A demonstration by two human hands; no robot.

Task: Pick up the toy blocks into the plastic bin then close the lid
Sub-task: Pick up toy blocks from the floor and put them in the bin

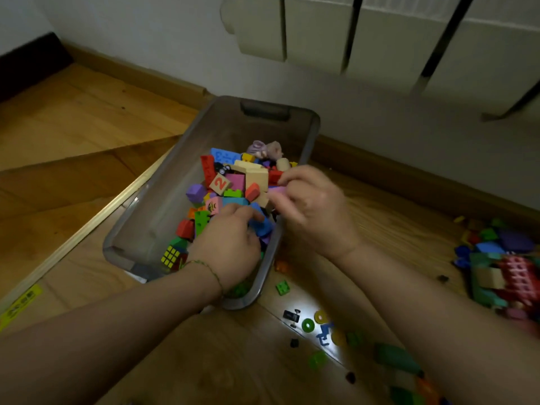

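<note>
dumping blocks into the bin (163,200), both hands over its near-right part. left hand (230,247) sits low inside the bin, fingers curled down onto a blue block (264,226) on the pile; looks clamped on it or pressing it, can't tell which for sure. right hand (312,203) is over the bin's right rim, fingertips pinched together on a small pink piece (277,190), held just above the pile, likely so it drops inside and not over the rim.

bin is about half full: number block (219,184), tan wood block (257,176), red, green and purple bricks, a cube puzzle (171,256) at the bin's near corner. pile is heaped toward the right wall, probably because that is the side the hands feed from.

outside the bin, to its right: big heap of blocks (502,267) well apart from it, so the task is far from done. just beside the near-right corner: green brick (282,287), toy car (292,316), rings (308,325). more loose bits further out.

can't say which thing is the lid; a flat panel (73,241) lies left of the bin, touching or under it. lid step not yet started.
</note>
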